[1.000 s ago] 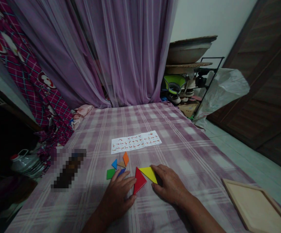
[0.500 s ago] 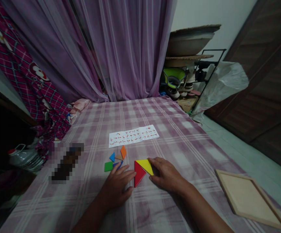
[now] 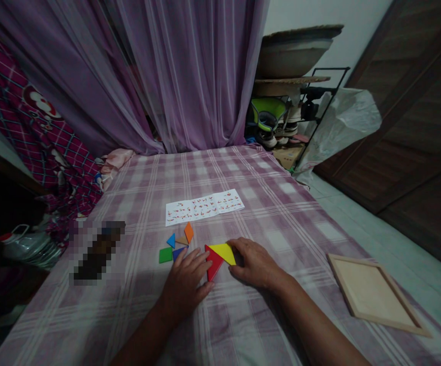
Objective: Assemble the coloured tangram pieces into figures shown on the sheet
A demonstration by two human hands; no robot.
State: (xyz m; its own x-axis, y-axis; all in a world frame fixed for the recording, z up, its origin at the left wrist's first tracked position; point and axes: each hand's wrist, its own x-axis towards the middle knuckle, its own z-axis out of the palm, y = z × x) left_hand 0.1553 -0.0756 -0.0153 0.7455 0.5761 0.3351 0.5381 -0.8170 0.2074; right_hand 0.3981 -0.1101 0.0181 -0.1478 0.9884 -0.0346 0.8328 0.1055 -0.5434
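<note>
A red triangle (image 3: pixel 214 264) and a yellow triangle (image 3: pixel 225 252), both flat tangram pieces, lie edge to edge on the checked cloth. My left hand (image 3: pixel 185 277) is at the red one, fingertips on its left edge and thumb at its lower corner. The right corner of the yellow triangle is between the thumb and fingers of my right hand (image 3: pixel 256 264). Just beyond my left hand are a green square (image 3: pixel 165 255), a light blue triangle (image 3: pixel 171 240), a brown triangle (image 3: pixel 182 240) and an orange parallelogram (image 3: pixel 189 233). My left fingers partly cover a dark blue triangle (image 3: pixel 178 252).
A printed sheet of small figures (image 3: pixel 205 207) lies beyond the pieces. At the right edge of the bed rests a shallow wooden tray (image 3: pixel 373 290). Purple curtains (image 3: pixel 190 76) hang at the far end, beside a rack with shoes (image 3: pixel 277 127). A blurred patch covers something at left.
My left fingertips have come onto the red triangle, and its gap to the yellow one has closed. The right hand keeps hold of the yellow triangle. The whole view has shifted slightly.
</note>
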